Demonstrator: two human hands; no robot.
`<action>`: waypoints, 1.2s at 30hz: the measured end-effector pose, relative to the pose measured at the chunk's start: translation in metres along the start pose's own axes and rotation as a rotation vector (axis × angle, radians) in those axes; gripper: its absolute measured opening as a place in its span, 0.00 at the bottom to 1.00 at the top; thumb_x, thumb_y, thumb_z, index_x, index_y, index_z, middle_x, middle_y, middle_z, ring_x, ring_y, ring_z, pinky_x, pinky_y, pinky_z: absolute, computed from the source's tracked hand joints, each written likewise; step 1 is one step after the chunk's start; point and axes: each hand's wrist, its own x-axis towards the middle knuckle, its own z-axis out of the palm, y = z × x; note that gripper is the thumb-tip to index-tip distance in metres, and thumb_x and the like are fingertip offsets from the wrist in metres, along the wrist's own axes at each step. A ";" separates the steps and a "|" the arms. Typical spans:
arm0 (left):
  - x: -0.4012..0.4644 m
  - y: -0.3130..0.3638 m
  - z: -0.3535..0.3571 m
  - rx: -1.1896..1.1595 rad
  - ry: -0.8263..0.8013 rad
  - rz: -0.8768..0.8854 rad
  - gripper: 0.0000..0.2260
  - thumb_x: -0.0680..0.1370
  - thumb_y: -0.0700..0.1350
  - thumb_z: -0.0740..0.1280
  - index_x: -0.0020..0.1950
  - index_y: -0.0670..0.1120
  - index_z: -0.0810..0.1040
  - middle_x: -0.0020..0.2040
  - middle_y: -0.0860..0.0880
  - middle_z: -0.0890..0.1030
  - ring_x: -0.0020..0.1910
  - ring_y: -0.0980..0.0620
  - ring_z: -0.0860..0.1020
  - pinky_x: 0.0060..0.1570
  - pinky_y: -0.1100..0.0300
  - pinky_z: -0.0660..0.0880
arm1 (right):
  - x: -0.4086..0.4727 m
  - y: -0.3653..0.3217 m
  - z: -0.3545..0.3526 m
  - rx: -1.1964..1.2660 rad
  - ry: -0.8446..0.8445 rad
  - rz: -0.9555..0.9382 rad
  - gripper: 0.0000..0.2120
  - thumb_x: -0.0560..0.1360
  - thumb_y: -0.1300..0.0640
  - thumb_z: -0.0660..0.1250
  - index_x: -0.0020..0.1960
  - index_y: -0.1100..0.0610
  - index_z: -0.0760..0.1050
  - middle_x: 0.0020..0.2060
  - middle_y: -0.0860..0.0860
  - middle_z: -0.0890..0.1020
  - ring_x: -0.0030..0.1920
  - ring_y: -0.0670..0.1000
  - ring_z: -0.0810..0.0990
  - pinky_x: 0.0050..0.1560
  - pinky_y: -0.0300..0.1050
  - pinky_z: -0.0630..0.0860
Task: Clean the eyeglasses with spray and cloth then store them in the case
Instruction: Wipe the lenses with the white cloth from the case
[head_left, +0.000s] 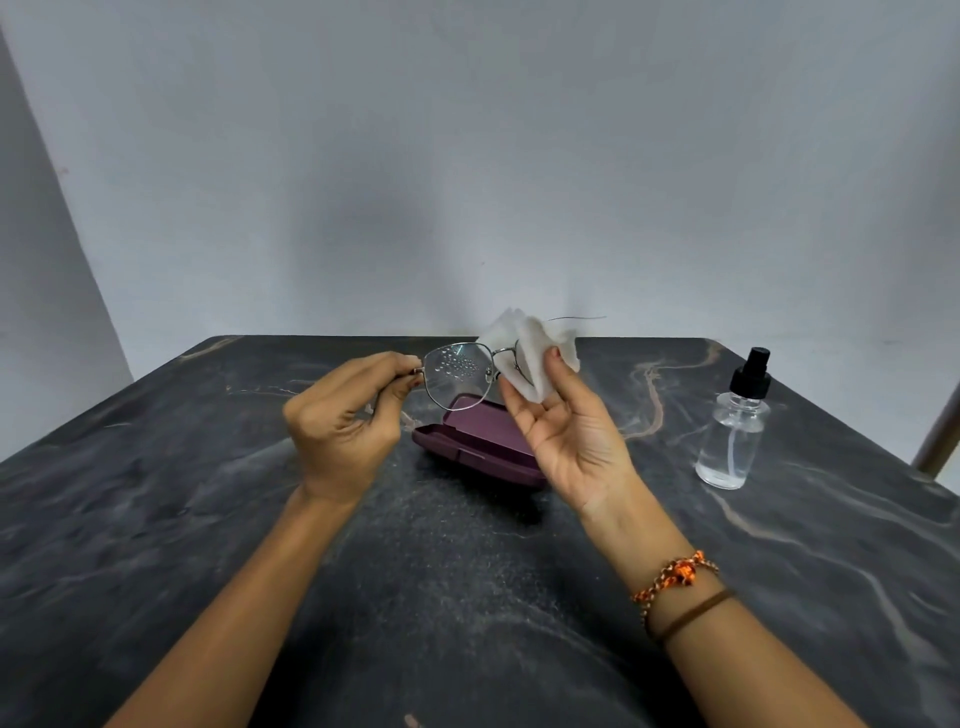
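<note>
Thin metal-framed eyeglasses (458, 375) are held up above the table. My left hand (345, 426) pinches the frame at its left hinge. The left lens carries many spray droplets. My right hand (563, 421) holds a white cloth (530, 353) folded over the right lens, thumb in front and fingers behind. That lens is hidden by the cloth; one temple arm sticks out to the right behind it. A maroon glasses case (483, 441) lies open on the table directly below the glasses. A clear spray bottle (733, 431) with a black pump top stands upright at the right.
A dark marbled table (208, 493) spans the view, with a plain grey wall behind it. A brown post shows at the far right edge beside the table. Bracelets circle my right wrist.
</note>
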 end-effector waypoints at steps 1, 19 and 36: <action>0.000 0.001 0.000 0.008 -0.006 0.007 0.05 0.68 0.32 0.72 0.41 0.31 0.81 0.42 0.44 0.79 0.40 0.56 0.78 0.47 0.75 0.73 | 0.000 0.000 0.000 -0.003 0.008 0.002 0.08 0.69 0.64 0.65 0.48 0.62 0.74 0.38 0.58 0.86 0.39 0.55 0.85 0.39 0.47 0.83; 0.000 0.006 0.001 -0.007 -0.059 -0.016 0.05 0.66 0.30 0.72 0.42 0.32 0.81 0.42 0.45 0.79 0.40 0.55 0.78 0.45 0.74 0.74 | 0.000 -0.003 0.001 -0.012 0.085 -0.016 0.07 0.71 0.72 0.62 0.46 0.64 0.75 0.33 0.56 0.85 0.35 0.51 0.85 0.39 0.43 0.82; 0.002 0.001 -0.002 -0.007 -0.025 -0.035 0.05 0.68 0.30 0.71 0.42 0.31 0.80 0.42 0.44 0.79 0.41 0.58 0.77 0.46 0.75 0.73 | -0.002 -0.008 0.001 -0.319 0.148 -0.075 0.05 0.71 0.65 0.67 0.47 0.62 0.76 0.30 0.50 0.84 0.30 0.44 0.82 0.28 0.33 0.76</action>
